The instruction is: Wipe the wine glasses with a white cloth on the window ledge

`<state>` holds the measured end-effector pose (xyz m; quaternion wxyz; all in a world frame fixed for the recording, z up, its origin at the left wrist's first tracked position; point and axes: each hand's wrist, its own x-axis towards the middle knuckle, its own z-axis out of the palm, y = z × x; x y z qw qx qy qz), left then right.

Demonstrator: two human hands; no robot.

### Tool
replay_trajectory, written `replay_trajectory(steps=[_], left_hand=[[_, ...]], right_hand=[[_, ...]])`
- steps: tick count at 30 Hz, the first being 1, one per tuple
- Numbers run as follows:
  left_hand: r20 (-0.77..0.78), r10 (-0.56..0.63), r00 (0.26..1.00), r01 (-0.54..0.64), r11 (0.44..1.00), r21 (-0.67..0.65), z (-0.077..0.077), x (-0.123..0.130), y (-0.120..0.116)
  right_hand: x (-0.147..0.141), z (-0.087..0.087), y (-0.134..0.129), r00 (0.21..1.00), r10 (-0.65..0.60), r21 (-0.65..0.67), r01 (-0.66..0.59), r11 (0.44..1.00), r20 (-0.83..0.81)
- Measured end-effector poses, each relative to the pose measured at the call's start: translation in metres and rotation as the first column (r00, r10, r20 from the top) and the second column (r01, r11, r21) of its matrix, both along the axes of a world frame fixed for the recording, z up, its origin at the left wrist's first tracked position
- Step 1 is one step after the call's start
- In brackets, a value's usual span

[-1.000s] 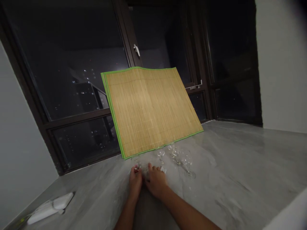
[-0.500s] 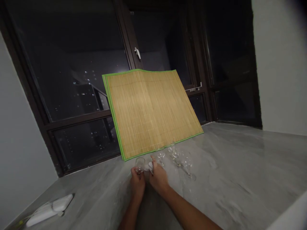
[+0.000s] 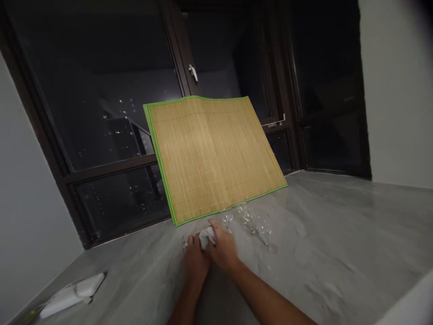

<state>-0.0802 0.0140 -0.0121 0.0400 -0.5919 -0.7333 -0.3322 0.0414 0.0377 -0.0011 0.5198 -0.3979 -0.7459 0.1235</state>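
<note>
My left hand is closed round a clear glass, part of which shows at the left of its fingers; the rest is hidden. Against it, my right hand grips a white cloth, which touches the left hand's fingers. Just beyond the right hand stands a small clear glass. Farther right are more clear stemmed glasses, and a larger one seems to lie on its side on the grey marbled surface.
A bamboo mat with green edging leans against the dark window behind the glasses. At the lower left lies a white object with a band or cord round it. Grey walls flank the surface.
The glass in my left hand has turned, so its bowl no longer shows upright. The left hand has rolled over toward the cloth, and both hands are closer together.
</note>
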Motion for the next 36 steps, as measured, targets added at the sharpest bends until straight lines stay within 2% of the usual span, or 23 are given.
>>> replay_trajectory(steps=[3, 7, 10, 15, 19, 22, 26, 29, 36], left_hand=[[0.035, -0.008, 0.999, 0.003, 0.991, 0.135, -0.002, -0.004, 0.001], [0.094, 0.114, 0.989, -0.128, 0.979, 0.157, -0.004, -0.013, 0.003], [0.093, 0.104, 0.990, -0.115, 0.986, 0.120, -0.007, -0.015, 0.005], [0.090, 0.120, 0.989, -0.131, 0.983, 0.130, -0.008, -0.015, 0.007], [0.085, 0.146, 0.986, -0.154, 0.983, 0.099, -0.009, -0.016, 0.006], [0.066, 0.153, 0.986, -0.159, 0.982, 0.106, -0.010, -0.018, 0.007], [0.020, 0.151, 0.988, -0.153, 0.980, 0.126, -0.012, -0.017, 0.008], [0.026, 0.146, 0.989, -0.148, 0.984, 0.103, -0.010, -0.015, 0.007], [0.008, 0.109, 0.994, -0.109, 0.990, 0.087, -0.006, -0.013, 0.005]], right_hand=[[0.008, -0.001, 0.010, 0.991, -0.127, -0.051, 0.125, 0.991, -0.040], [0.006, -0.005, 0.014, 0.990, -0.140, -0.089, 0.139, 0.986, -0.008], [-0.002, -0.010, 0.012, 0.998, -0.050, -0.136, 0.045, 0.990, -0.034], [-0.011, -0.015, 0.011, 0.943, 0.120, -0.221, -0.195, 0.956, -0.311], [-0.014, -0.019, 0.009, 0.922, 0.217, -0.229, -0.298, 0.927, -0.319], [-0.017, -0.022, 0.010, 0.939, 0.217, -0.139, -0.260, 0.955, -0.267], [-0.017, -0.022, 0.012, 0.949, 0.107, -0.022, -0.119, 0.993, -0.296], [-0.015, -0.020, 0.012, 0.953, 0.038, -0.048, -0.055, 0.997, -0.300], [-0.009, -0.016, 0.012, 0.988, -0.001, -0.204, -0.032, 0.978, -0.157]])
